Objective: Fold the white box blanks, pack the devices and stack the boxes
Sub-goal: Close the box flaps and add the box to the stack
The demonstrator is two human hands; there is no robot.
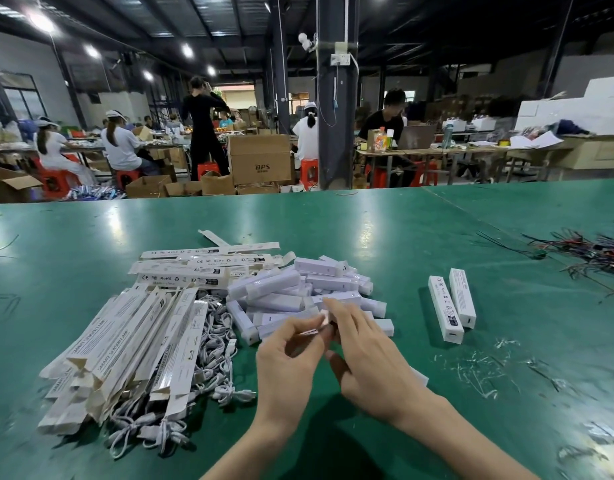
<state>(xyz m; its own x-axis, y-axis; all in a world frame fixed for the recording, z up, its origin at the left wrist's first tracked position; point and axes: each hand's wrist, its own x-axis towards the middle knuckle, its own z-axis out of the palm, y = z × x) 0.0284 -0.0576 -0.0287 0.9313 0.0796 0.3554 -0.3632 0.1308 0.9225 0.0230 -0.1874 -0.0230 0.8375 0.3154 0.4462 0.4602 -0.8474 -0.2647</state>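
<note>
My left hand (289, 358) and my right hand (367, 362) meet over the green table, both holding one long white box; its end flap (324, 320) is pinched between my fingertips and the rest of it is hidden under my right hand. Behind my hands lies a heap of white bar-shaped devices (298, 292). Flat white box blanks (132, 344) are piled at the left, with more blanks (201, 268) behind them. Two closed boxes (452, 306) lie side by side at the right.
White coiled cables (212, 344) lie between the blanks and the devices. Scraps of clear film (478, 368) litter the table at the right. A tangle of red and black wires (589, 254) sits at the far right. Workers sit at tables beyond the far edge.
</note>
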